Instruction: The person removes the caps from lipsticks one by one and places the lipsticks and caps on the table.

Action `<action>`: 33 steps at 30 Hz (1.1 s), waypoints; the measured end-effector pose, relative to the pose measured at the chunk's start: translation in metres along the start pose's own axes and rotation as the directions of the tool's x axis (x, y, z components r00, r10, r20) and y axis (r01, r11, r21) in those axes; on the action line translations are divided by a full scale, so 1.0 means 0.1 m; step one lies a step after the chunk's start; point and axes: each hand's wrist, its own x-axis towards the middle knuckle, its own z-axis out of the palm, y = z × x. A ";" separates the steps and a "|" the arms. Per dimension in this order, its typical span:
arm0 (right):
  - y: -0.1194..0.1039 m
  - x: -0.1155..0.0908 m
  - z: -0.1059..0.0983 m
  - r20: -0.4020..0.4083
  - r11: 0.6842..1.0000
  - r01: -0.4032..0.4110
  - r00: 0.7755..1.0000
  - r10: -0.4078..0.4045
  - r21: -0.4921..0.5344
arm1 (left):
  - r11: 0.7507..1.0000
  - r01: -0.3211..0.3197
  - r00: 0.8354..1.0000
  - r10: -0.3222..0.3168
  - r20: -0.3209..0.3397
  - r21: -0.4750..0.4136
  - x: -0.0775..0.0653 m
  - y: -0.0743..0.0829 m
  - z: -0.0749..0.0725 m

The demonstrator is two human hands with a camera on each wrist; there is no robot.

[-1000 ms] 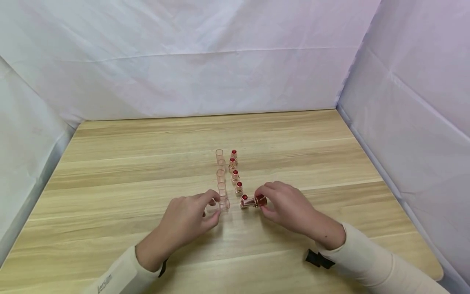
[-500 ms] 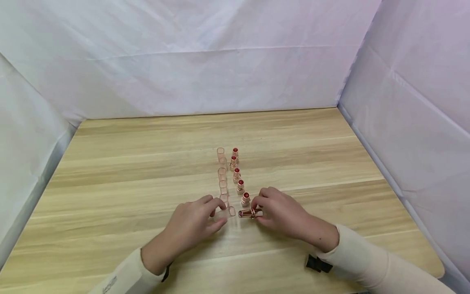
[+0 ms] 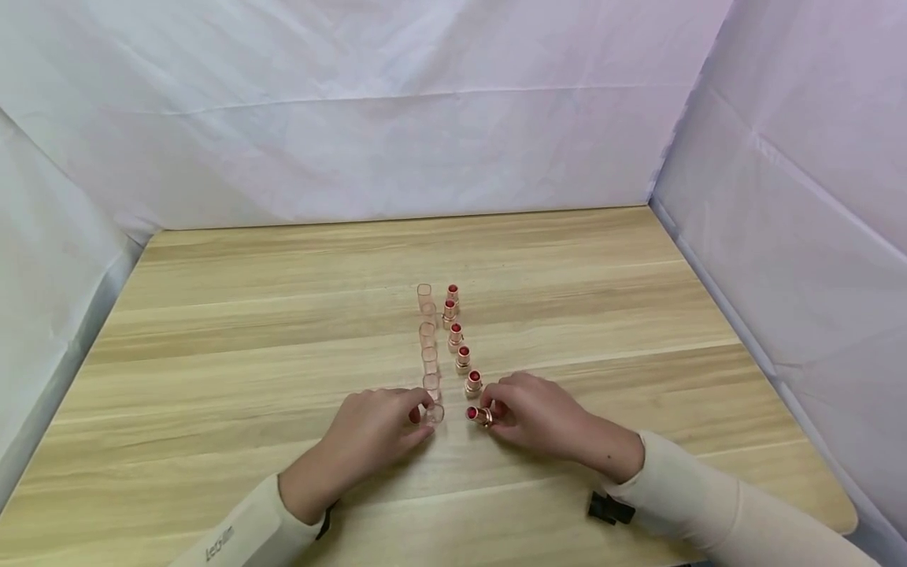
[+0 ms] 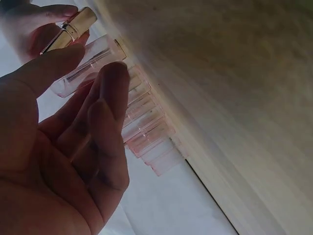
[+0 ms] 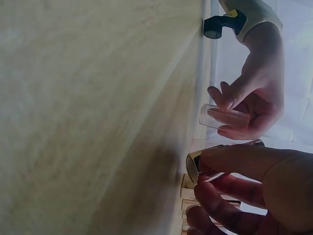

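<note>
At the near end of two rows, my left hand (image 3: 364, 429) pinches a clear pinkish lipstick cap (image 3: 436, 413) between thumb and fingers. The cap stands nearly upright, close over the table. Opposite it, my right hand (image 3: 542, 417) pinches a gold lipstick tube (image 3: 480, 416) with a red top, tilted to the left. In the right wrist view the tube's gold base (image 5: 192, 168) faces the tabletop. Several matching clear caps (image 3: 429, 358) stand in line beyond my left hand. Several uncapped lipstick tubes (image 3: 456, 337) stand upright beyond my right hand.
A pale wood table (image 3: 248, 339) spreads around both rows. White cloth (image 3: 397, 157) hangs along its back and sides. A black wrist camera (image 3: 611, 508) sits at my right sleeve.
My right hand has brought the lipstick tube from lying sideways to nearly upright, at the near end of its row. My left hand has tipped its cap up from lying flat, in line with the others.
</note>
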 end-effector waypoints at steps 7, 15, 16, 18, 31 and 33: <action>-0.01 0.00 0.02 0.031 0.999 -0.009 0.999 0.008 0.033 | 0.999 -0.030 0.999 0.031 0.023 -0.024 -0.01 -0.01 0.00; 0.02 0.00 0.06 0.040 0.999 0.002 0.999 -0.004 0.051 | 0.999 -0.025 0.999 0.026 0.041 -0.022 -0.02 0.02 0.02; 0.03 -0.01 0.06 0.038 0.999 0.002 0.999 -0.003 0.045 | 0.999 -0.025 0.999 0.026 0.045 -0.020 -0.01 0.02 0.02; 0.03 -0.02 0.07 0.035 0.999 -0.007 0.999 0.005 0.039 | 0.999 -0.027 0.998 0.028 0.054 -0.016 -0.01 0.03 0.02; 0.08 -0.13 -0.02 0.079 0.998 -0.068 0.995 0.068 -0.003 | 1.000 -0.021 0.994 0.023 0.106 -0.024 -0.06 -0.01 -0.04; 0.14 -0.14 -0.09 0.090 0.996 -0.087 0.992 0.088 -0.010 | 0.999 -0.008 0.988 0.015 0.155 -0.043 -0.09 -0.08 -0.10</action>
